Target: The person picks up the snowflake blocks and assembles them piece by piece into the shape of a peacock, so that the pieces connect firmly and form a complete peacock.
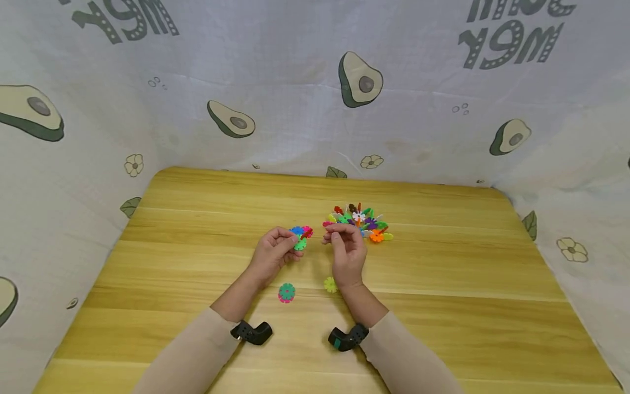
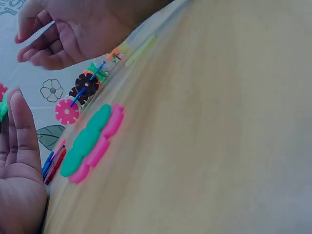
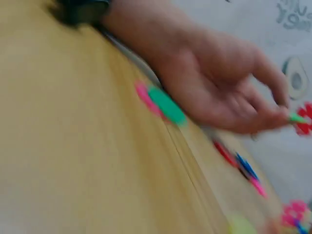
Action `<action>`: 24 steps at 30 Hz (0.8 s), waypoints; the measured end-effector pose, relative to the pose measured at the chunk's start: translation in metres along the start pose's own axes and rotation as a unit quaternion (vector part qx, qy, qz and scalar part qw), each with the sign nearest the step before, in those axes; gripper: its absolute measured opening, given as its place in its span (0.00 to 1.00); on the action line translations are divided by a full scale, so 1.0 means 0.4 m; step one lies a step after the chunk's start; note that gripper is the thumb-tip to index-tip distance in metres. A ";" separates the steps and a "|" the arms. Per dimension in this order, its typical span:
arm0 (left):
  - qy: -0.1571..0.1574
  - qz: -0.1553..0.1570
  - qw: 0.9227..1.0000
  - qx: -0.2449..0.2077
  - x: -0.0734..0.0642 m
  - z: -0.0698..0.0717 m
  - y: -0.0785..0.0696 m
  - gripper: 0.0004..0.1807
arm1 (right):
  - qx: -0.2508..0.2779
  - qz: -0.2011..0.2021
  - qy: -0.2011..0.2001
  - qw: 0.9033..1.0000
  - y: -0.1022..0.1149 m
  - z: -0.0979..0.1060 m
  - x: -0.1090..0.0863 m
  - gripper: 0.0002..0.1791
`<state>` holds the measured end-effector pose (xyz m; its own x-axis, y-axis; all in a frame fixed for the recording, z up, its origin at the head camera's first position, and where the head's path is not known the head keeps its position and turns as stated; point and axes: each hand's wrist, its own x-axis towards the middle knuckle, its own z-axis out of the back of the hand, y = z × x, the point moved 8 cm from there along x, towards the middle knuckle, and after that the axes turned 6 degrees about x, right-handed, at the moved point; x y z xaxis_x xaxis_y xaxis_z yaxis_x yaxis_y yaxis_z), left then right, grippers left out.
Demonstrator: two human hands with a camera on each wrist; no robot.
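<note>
My left hand [image 1: 270, 254] pinches a green notched plastic disc [image 1: 301, 244] between thumb and fingers. A red disc [image 3: 305, 119] stands crosswise on it in the right wrist view. Blue [image 1: 297, 230] and pink discs lie on the table just beyond that hand. Across from it, my right hand [image 1: 348, 256] has loosely bent fingers, with nothing visible between them. It hovers in front of a multicoloured cluster of discs [image 1: 358, 217], partly covering it. By the right wrist lies a yellow disc [image 1: 330, 284].
A teal disc [image 1: 287, 291] overlaps a pink one on the wooden table [image 1: 443, 328], nearer me between the forearms. Cloth printed with avocados [image 1: 361, 79] hangs behind the table and along its sides. Each wrist carries a black camera band [image 1: 252, 332].
</note>
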<state>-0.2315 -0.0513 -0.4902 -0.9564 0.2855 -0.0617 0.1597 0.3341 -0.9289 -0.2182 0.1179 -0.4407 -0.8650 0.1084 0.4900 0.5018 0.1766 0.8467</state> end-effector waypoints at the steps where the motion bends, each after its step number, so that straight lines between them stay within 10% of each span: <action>1: -0.001 0.001 1.000 -0.009 0.001 0.001 0.000 0.05 | -0.036 -0.032 0.024 0.999 0.000 0.005 0.005 0.08; 3: -0.008 0.003 1.000 -0.024 0.001 0.005 0.000 0.05 | -0.126 -0.119 0.109 0.979 -0.016 0.012 0.008 0.07; 6: -0.016 0.007 0.999 -0.040 0.002 0.010 0.000 0.08 | -0.251 -0.221 0.272 0.902 -0.049 0.027 -0.009 0.10; 9: -0.014 0.006 0.999 -0.045 0.002 0.010 -0.002 0.09 | -0.298 -0.261 0.374 0.838 -0.055 0.044 -0.025 0.14; 13: -0.004 0.003 0.999 -0.047 0.003 0.008 -0.002 0.10 | -0.346 -0.262 0.433 0.790 -0.037 0.045 -0.036 0.17; 18: -0.001 0.006 0.999 -0.039 0.005 0.007 0.000 0.09 | -0.394 -0.233 0.433 0.777 -0.031 0.022 -0.040 0.09; 21: -0.001 0.012 0.999 -0.038 0.005 0.006 0.001 0.10 | -0.397 -0.215 0.413 0.791 -0.037 0.008 -0.036 0.09; 24: -0.004 0.016 0.999 -0.036 0.005 0.005 0.003 0.16 | -0.354 -0.221 0.373 0.828 -0.051 0.003 -0.034 0.09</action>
<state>-0.2335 -0.0521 -0.4920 -0.9525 0.2898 -0.0935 0.2066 0.3892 -0.8977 -0.2167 0.1139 -0.4650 -0.8580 -0.4961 -0.1331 0.2347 -0.6091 0.7575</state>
